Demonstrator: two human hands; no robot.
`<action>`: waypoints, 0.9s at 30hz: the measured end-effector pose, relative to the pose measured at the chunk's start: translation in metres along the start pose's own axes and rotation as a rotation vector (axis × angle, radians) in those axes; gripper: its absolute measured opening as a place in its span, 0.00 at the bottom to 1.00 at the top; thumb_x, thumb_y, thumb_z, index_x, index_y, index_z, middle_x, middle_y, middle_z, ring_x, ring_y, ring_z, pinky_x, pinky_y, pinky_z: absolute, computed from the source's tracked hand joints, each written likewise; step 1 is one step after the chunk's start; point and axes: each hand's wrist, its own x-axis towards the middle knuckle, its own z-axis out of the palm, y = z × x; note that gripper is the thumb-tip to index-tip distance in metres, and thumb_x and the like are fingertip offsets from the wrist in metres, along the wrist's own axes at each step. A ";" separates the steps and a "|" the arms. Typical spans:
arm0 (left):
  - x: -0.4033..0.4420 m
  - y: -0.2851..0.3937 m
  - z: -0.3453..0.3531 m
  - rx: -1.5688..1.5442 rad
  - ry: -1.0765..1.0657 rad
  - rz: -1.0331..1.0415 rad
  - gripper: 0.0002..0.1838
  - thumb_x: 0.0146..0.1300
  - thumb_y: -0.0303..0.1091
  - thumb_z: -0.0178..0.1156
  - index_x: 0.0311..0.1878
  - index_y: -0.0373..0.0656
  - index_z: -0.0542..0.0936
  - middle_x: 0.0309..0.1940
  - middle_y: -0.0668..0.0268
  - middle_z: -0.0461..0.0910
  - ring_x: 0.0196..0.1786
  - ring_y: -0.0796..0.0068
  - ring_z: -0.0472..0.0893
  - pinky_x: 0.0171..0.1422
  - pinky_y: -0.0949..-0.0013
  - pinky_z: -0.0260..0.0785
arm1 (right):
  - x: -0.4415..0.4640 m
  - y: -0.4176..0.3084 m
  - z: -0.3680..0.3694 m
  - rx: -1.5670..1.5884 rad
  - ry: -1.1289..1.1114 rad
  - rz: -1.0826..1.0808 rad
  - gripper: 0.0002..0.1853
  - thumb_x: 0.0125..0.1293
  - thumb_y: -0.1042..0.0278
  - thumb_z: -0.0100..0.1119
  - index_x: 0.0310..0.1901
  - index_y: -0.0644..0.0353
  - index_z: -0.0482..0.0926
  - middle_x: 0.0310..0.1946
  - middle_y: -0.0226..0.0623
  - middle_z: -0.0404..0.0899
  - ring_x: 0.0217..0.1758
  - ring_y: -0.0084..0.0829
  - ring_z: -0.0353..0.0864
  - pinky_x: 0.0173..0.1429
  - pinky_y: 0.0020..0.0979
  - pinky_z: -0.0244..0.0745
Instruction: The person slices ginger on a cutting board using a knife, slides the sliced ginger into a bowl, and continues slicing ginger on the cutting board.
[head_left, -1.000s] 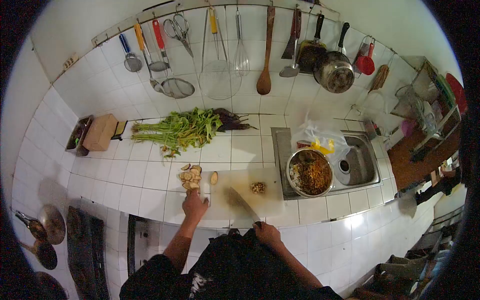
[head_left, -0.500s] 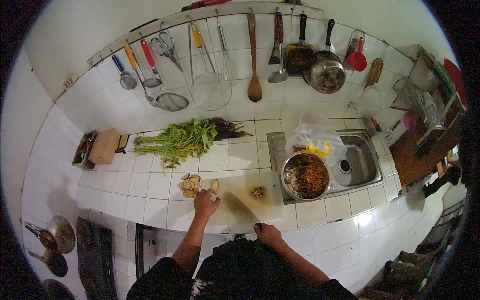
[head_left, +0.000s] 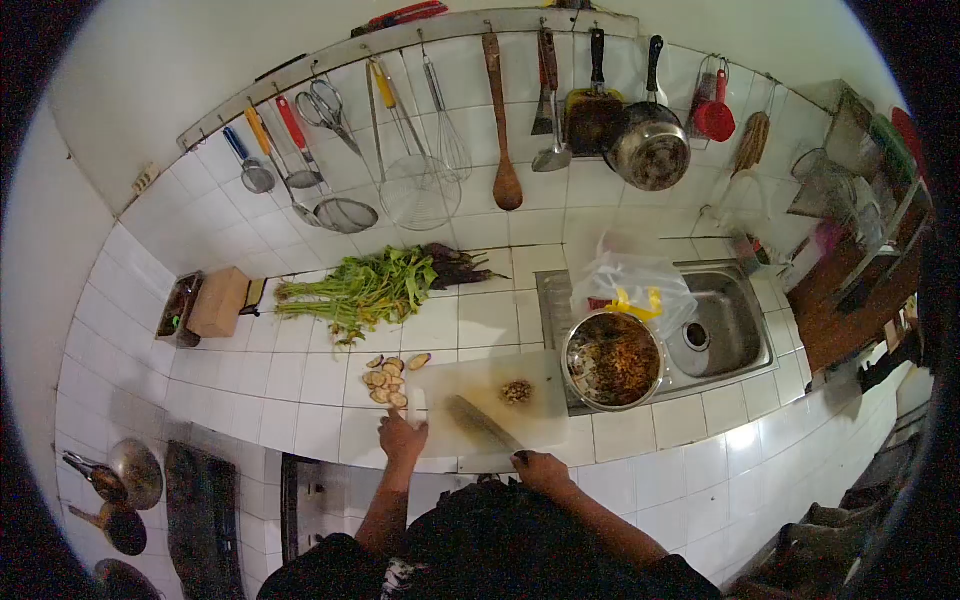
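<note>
1. Head view, text check: no brand or label I can actually read. There's a white print on the black shirt [head_left: 455, 540], but it's too blurry to make out, and the red and yellow bits by the clear plastic bag [head_left: 640, 280], right of the cutting board [head_left: 540, 420], don't resolve into letters either.
2. Changes vs half a second ago: the left hand [head_left: 403, 438] is pulled back closer to the body, and the single slice [head_left: 419, 361] has shifted leftward and now lies angled, by the board's far left corner.
3. Grips: right hand's wrapped snugly around the handle of the knife [head_left: 485, 425], blade over the board. Left has its fingers partly curled at the board's left side, a slice right by the fingertips; can't tell if it's pinching anything.
4. Where stuff is: main slices [head_left: 385, 380] left of the board, chopped pile [head_left: 516, 392] on it, metal bowl [head_left: 612, 360] just right of it, leafy greens [head_left: 365, 290] beyond it.
</note>
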 end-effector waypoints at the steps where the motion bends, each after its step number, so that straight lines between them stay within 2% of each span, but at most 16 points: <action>1: -0.004 -0.001 0.004 -0.012 -0.018 0.018 0.41 0.50 0.45 0.71 0.63 0.33 0.65 0.50 0.45 0.75 0.55 0.44 0.76 0.58 0.49 0.72 | 0.001 0.000 -0.001 0.006 0.000 -0.005 0.29 0.72 0.39 0.40 0.53 0.56 0.79 0.45 0.54 0.82 0.52 0.54 0.81 0.59 0.52 0.73; 3: -0.005 -0.002 0.016 -0.074 -0.049 -0.005 0.39 0.51 0.44 0.70 0.62 0.32 0.66 0.50 0.45 0.76 0.56 0.45 0.75 0.59 0.49 0.71 | 0.000 0.002 -0.003 0.079 0.010 -0.028 0.29 0.72 0.40 0.40 0.53 0.56 0.80 0.45 0.56 0.82 0.53 0.55 0.80 0.59 0.53 0.72; 5: 0.002 -0.012 0.039 -0.143 0.002 0.105 0.38 0.50 0.41 0.68 0.61 0.30 0.66 0.50 0.44 0.76 0.55 0.46 0.76 0.59 0.51 0.71 | -0.006 -0.001 -0.017 0.062 0.024 -0.070 0.28 0.72 0.40 0.41 0.53 0.56 0.80 0.45 0.56 0.82 0.53 0.56 0.80 0.59 0.53 0.72; 6: 0.000 0.003 0.018 -0.168 -0.053 0.092 0.36 0.49 0.39 0.68 0.58 0.27 0.67 0.51 0.42 0.76 0.55 0.47 0.77 0.59 0.53 0.72 | -0.007 -0.002 -0.023 0.040 0.039 -0.112 0.28 0.72 0.40 0.41 0.52 0.56 0.80 0.45 0.56 0.82 0.53 0.57 0.80 0.60 0.53 0.72; 7: 0.004 -0.001 0.024 -0.164 -0.049 0.087 0.36 0.49 0.39 0.68 0.58 0.27 0.67 0.51 0.42 0.76 0.55 0.47 0.77 0.59 0.53 0.72 | -0.003 -0.001 -0.026 0.041 0.035 -0.118 0.28 0.72 0.40 0.41 0.52 0.56 0.80 0.45 0.56 0.82 0.53 0.57 0.80 0.60 0.53 0.72; 10: 0.012 -0.009 0.025 -0.026 -0.070 0.269 0.35 0.46 0.39 0.68 0.54 0.24 0.69 0.48 0.41 0.78 0.52 0.46 0.79 0.58 0.53 0.73 | -0.003 -0.006 -0.039 0.017 -0.062 -0.111 0.29 0.72 0.41 0.41 0.51 0.58 0.81 0.46 0.57 0.81 0.53 0.57 0.79 0.60 0.53 0.71; 12: 0.017 -0.008 0.023 0.059 -0.317 0.186 0.35 0.43 0.41 0.68 0.49 0.23 0.71 0.44 0.41 0.79 0.50 0.46 0.80 0.57 0.54 0.74 | -0.015 -0.005 -0.048 0.064 -0.075 -0.098 0.29 0.72 0.41 0.41 0.51 0.60 0.81 0.46 0.57 0.81 0.53 0.58 0.79 0.60 0.53 0.71; 13: 0.016 -0.011 0.023 0.070 -0.318 0.199 0.35 0.43 0.41 0.68 0.49 0.23 0.71 0.44 0.41 0.79 0.50 0.46 0.80 0.57 0.54 0.74 | -0.013 0.003 -0.044 0.078 -0.069 -0.093 0.29 0.72 0.41 0.41 0.51 0.60 0.81 0.46 0.57 0.81 0.53 0.58 0.79 0.60 0.53 0.71; 15: 0.009 -0.016 0.020 -0.126 -0.324 0.052 0.36 0.40 0.44 0.68 0.46 0.22 0.72 0.41 0.40 0.80 0.49 0.45 0.81 0.56 0.54 0.74 | -0.011 0.016 -0.031 0.075 -0.078 -0.042 0.30 0.72 0.41 0.41 0.50 0.63 0.80 0.46 0.58 0.81 0.53 0.58 0.79 0.60 0.53 0.71; 16: 0.004 -0.017 0.016 -0.174 -0.327 -0.001 0.29 0.44 0.39 0.67 0.45 0.26 0.72 0.40 0.44 0.81 0.41 0.50 0.83 0.46 0.56 0.77 | -0.013 0.020 -0.028 0.088 -0.077 -0.034 0.30 0.72 0.41 0.41 0.50 0.63 0.80 0.46 0.58 0.81 0.53 0.58 0.79 0.60 0.53 0.71; 17: -0.001 -0.017 0.013 -0.166 -0.335 0.005 0.29 0.44 0.39 0.67 0.45 0.26 0.72 0.40 0.44 0.81 0.41 0.50 0.83 0.46 0.56 0.77 | -0.015 0.025 -0.027 0.116 -0.064 -0.089 0.30 0.72 0.41 0.42 0.50 0.62 0.80 0.47 0.58 0.81 0.53 0.58 0.79 0.60 0.53 0.71; 19: -0.008 -0.020 0.014 -0.861 -0.423 -0.158 0.20 0.50 0.30 0.64 0.44 0.31 0.71 0.38 0.52 0.81 0.32 0.60 0.83 0.34 0.61 0.77 | -0.018 0.031 -0.028 0.140 -0.046 -0.136 0.29 0.72 0.42 0.42 0.51 0.62 0.79 0.47 0.57 0.81 0.54 0.58 0.78 0.60 0.53 0.71; 20: -0.012 -0.019 0.015 -1.132 -0.409 -0.163 0.13 0.54 0.23 0.58 0.43 0.38 0.69 0.35 0.57 0.80 0.28 0.70 0.80 0.26 0.68 0.72 | -0.017 0.031 -0.031 0.119 -0.102 -0.144 0.29 0.73 0.42 0.43 0.52 0.63 0.78 0.47 0.58 0.80 0.54 0.57 0.78 0.60 0.53 0.71; 21: -0.014 -0.017 0.014 -1.136 -0.418 -0.156 0.13 0.54 0.23 0.58 0.43 0.38 0.69 0.35 0.57 0.80 0.28 0.70 0.80 0.26 0.68 0.72 | -0.015 0.032 -0.033 0.098 -0.157 -0.151 0.29 0.73 0.43 0.44 0.52 0.64 0.77 0.48 0.58 0.80 0.55 0.57 0.78 0.60 0.52 0.71; 25: -0.016 -0.019 0.005 -1.267 -0.449 -0.178 0.16 0.57 0.21 0.54 0.49 0.44 0.71 0.34 0.57 0.81 0.24 0.73 0.76 0.22 0.73 0.66 | -0.017 0.045 -0.033 0.112 -0.076 -0.245 0.28 0.73 0.44 0.44 0.54 0.64 0.76 0.48 0.59 0.79 0.55 0.56 0.78 0.60 0.52 0.71; 27: -0.020 -0.018 -0.008 -1.363 -0.477 -0.263 0.19 0.56 0.21 0.52 0.52 0.43 0.71 0.32 0.57 0.82 0.21 0.75 0.74 0.21 0.74 0.64 | -0.026 0.043 -0.043 0.117 -0.073 -0.247 0.28 0.73 0.44 0.44 0.52 0.65 0.77 0.48 0.60 0.79 0.54 0.57 0.78 0.60 0.51 0.71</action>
